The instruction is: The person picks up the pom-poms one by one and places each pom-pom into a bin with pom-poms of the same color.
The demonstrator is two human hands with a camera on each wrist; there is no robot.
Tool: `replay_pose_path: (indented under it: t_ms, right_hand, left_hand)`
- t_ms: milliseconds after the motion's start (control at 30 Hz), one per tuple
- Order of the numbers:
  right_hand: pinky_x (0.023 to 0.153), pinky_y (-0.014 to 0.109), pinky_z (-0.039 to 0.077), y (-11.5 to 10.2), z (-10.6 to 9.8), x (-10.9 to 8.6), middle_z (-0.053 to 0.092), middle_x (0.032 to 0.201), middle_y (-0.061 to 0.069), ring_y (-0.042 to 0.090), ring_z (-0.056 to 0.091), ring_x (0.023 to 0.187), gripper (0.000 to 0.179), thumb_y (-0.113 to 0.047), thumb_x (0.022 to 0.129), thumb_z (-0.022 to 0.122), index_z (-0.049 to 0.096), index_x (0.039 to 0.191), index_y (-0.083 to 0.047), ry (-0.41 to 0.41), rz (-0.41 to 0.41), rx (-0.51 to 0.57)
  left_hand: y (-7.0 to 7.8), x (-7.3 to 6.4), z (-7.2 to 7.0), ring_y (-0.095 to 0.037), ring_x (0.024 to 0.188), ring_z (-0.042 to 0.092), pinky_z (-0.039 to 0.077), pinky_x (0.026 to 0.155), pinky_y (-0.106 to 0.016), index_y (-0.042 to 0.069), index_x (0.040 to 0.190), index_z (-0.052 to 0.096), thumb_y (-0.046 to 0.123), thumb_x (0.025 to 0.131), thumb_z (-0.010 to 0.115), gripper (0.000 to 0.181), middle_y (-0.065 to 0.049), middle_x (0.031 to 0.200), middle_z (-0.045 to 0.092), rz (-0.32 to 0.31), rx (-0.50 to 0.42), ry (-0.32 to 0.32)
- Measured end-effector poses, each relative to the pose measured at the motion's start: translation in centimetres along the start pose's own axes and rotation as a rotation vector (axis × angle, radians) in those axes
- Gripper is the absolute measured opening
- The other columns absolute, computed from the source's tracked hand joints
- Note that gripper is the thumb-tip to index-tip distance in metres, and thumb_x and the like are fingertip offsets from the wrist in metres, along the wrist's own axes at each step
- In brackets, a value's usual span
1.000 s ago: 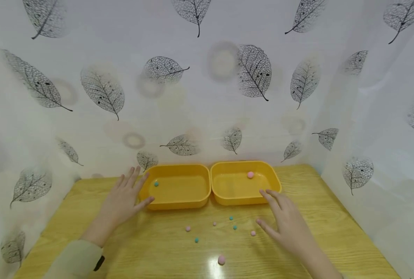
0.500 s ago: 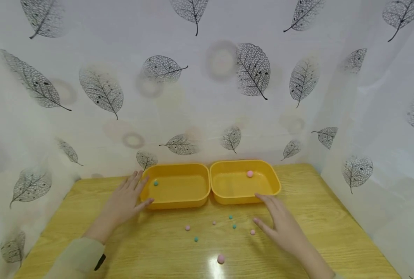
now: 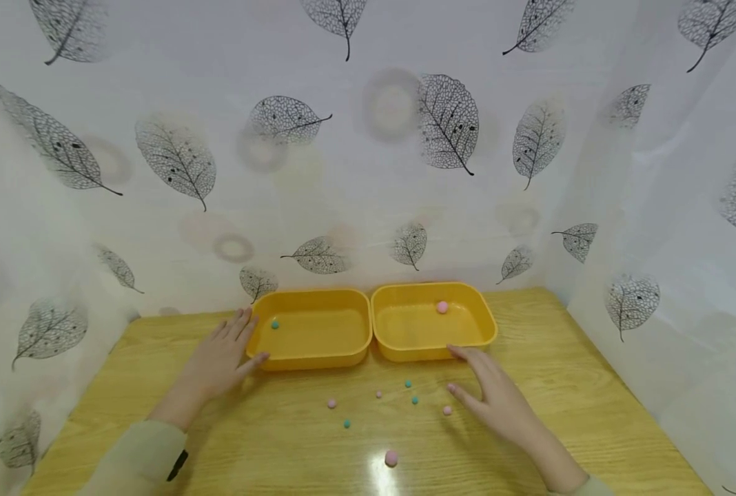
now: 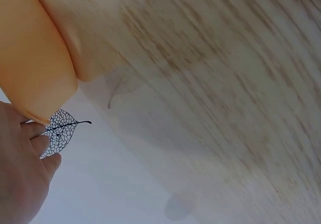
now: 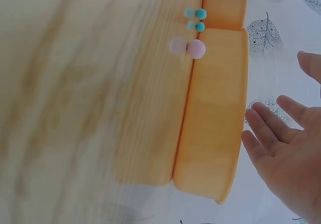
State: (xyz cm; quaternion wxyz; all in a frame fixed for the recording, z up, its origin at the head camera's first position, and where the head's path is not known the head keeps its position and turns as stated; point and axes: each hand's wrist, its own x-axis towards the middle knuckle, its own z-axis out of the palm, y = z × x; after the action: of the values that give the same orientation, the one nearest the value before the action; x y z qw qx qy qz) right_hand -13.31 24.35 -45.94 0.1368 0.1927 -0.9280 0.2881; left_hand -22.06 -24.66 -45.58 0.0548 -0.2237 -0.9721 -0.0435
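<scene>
Two yellow plastic trays stand side by side. My left hand (image 3: 216, 365) is at the outer end of the left tray (image 3: 327, 334), fingers extended along its rim and thumb spread toward the front corner. The left wrist view has those fingers close to the tray's edge. In front of the right tray (image 3: 405, 327) is my right hand (image 3: 495, 399), fingers loosely extended, fingertips near the front rim; the right wrist view shows the palm with nothing in it. A teal ball (image 3: 275, 324) lies in the left tray, a pink ball (image 3: 442, 307) in the right one.
Several small pink and teal balls lie on the wooden table (image 3: 269, 441) before the trays. The largest pink ball (image 3: 391, 458) is nearest; another pink ball (image 3: 447, 410) sits by my right thumb. A white leaf-print curtain (image 3: 368, 179) hangs behind and along both sides.
My right hand has shifted slightly left, its fingertips drawing back from over the right tray to its front rim. The left hand stays by the left tray. The balls keep their places.
</scene>
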Motion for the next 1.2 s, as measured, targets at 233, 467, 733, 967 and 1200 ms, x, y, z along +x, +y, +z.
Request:
replay_pose_path:
  t_ms: [233,467,733,967,1200]
  right_hand:
    - [0.108,0.061,0.054,0.0,0.3,0.2,0.067,0.140,0.008,0.030,0.065,0.128,0.056,-0.017,0.099,0.075,0.055,0.151,-0.011,-0.025,0.007,0.042]
    - [0.105,0.050,0.058,0.8,1.0,0.7,0.070,0.133,0.010,0.026,0.067,0.122,0.050,-0.014,0.100,0.074,0.059,0.147,-0.008,-0.031,-0.018,0.106]
    - [0.101,0.037,0.061,1.3,1.6,1.0,0.073,0.126,0.015,0.024,0.071,0.112,0.033,-0.007,0.102,0.070,0.066,0.133,0.000,-0.099,-0.032,0.284]
    - [0.097,0.032,0.062,1.7,2.3,1.4,0.076,0.119,0.016,0.016,0.073,0.105,0.026,-0.005,0.102,0.069,0.069,0.127,0.001,-0.170,-0.019,0.395]
    - [0.094,0.025,0.061,2.1,3.3,1.6,0.075,0.117,0.016,0.006,0.069,0.103,0.028,-0.009,0.102,0.070,0.069,0.128,0.001,-0.252,0.053,0.454]
  left_hand:
    - [-0.3,0.2,0.2,-0.048,0.160,0.025,0.028,0.130,-0.061,-0.011,0.162,0.030,0.059,0.107,0.051,0.090,-0.030,0.173,0.023,0.010,0.009,0.001]
    - [-0.3,0.5,0.1,-0.048,0.161,0.024,0.026,0.131,-0.060,-0.012,0.162,0.026,0.060,0.108,0.048,0.093,-0.030,0.173,0.021,0.020,0.002,-0.018]
    - [-0.2,0.6,0.7,-0.049,0.160,0.023,0.025,0.132,-0.060,-0.013,0.161,0.027,0.058,0.108,0.048,0.091,-0.031,0.172,0.022,0.020,-0.002,-0.023]
    - [0.3,0.5,0.4,-0.050,0.160,0.024,0.025,0.132,-0.059,-0.014,0.161,0.027,0.055,0.109,0.049,0.089,-0.032,0.171,0.024,0.008,-0.012,-0.012]
    - [0.2,0.4,0.9,-0.050,0.160,0.025,0.026,0.132,-0.059,-0.015,0.160,0.028,0.055,0.109,0.049,0.089,-0.033,0.171,0.023,0.010,-0.024,0.010]
